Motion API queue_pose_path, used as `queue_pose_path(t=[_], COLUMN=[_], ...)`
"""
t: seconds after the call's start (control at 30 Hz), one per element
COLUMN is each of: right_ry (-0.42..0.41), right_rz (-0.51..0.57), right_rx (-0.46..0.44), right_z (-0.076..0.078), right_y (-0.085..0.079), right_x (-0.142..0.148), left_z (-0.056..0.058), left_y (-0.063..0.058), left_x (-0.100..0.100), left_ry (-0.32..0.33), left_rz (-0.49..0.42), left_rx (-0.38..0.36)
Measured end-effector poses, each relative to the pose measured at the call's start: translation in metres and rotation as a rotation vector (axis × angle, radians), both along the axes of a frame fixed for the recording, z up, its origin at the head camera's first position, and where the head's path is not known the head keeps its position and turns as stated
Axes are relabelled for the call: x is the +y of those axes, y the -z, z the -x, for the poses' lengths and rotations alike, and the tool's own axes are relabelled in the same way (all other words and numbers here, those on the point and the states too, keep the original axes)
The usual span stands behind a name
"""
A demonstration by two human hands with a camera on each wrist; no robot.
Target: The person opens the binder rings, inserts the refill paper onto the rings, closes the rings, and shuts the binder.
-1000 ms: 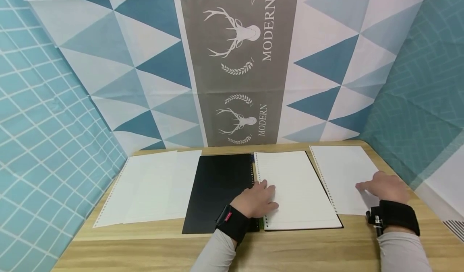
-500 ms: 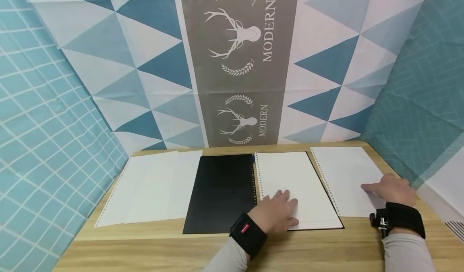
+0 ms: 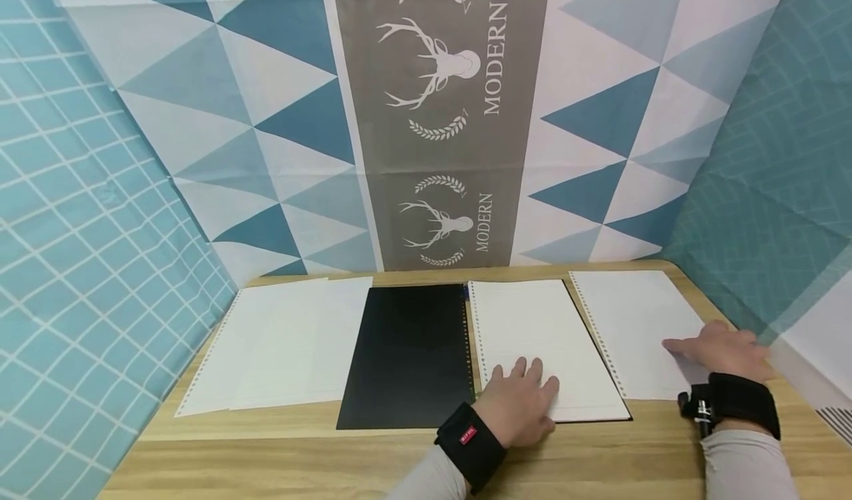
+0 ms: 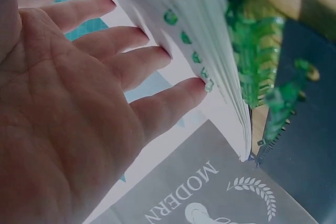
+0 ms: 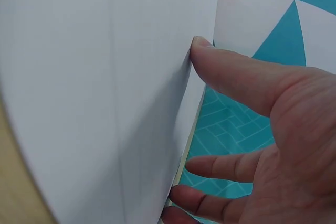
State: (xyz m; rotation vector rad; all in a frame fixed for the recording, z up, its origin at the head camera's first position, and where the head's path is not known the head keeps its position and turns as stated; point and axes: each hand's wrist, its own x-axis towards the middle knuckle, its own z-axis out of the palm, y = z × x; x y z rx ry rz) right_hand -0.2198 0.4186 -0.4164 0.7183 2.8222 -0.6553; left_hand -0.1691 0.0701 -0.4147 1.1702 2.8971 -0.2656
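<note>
An open loose-leaf notebook lies on the table, its black cover point(image 3: 413, 352) on the left and its stack of lined pages point(image 3: 532, 322) on the right. My left hand point(image 3: 522, 404) rests with spread fingers on the lower part of those pages. Green plastic binder rings point(image 4: 257, 51) show in the left wrist view, apart from one another along the spine. Further right lies a loose punched sheet point(image 3: 626, 322). My right hand point(image 3: 725, 352) is at its right edge, with the thumb point(image 5: 231, 66) extended onto the paper and the other fingers at or past the edge.
More white punched sheets point(image 3: 273, 345) lie overlapping on the table's left side. The wooden table point(image 3: 266, 455) runs back to a patterned backdrop point(image 3: 452, 115), with a blue tiled-pattern sheet point(image 3: 80, 226) at left and a teal one point(image 3: 772, 189) at right.
My left hand has slid from the notebook's spine rightward and down onto the pages. The right hand has shifted slightly right, its thumb still at the loose sheet.
</note>
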Motion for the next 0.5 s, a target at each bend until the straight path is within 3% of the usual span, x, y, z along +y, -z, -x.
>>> queue_pose_path(t=[0.17, 0.3, 0.5], right_ry=[-0.014, -0.055, -0.085], right_rz=[-0.025, -0.052, 0.006], right_rx=[0.019, 0.09, 0.135], right_z=[-0.0001, -0.0012, 0.0009], right_y=[-0.0036, -0.0043, -0.0014], right_x=[-0.0009, -0.0024, -0.0016], left_z=[0.0, -0.0001, -0.0001], left_y=[-0.0003, -0.0008, -0.0015], left_x=[-0.0004, -0.0003, 0.0], left_ry=[-0.004, -0.004, -0.008], left_rz=[-0.006, -0.009, -0.009], left_rx=[0.006, 0.007, 0.004])
